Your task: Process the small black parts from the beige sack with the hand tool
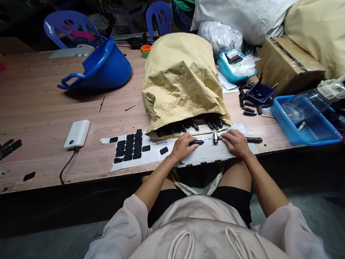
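Observation:
My left hand (184,147) is closed round a short black stick-like part (199,142), which lies low over a white board (205,155) at the table's front edge. A small hammer (215,137) with a silver and yellow head and a black handle is in my right hand (236,142); its head points toward the black part, a short gap apart. Just behind both hands lies a beige sack (182,77), its mouth facing me, with several similar black parts (215,123) inside. Left of my left hand, rounded black pads (129,147) sit in rows on a white sheet.
A white power bank (77,133) with a cable and a tipped blue tub (106,66) stand to the left. On the right are a blue basket (305,130), a small purple tray (260,95) among loose black parts, and a cardboard box (288,65).

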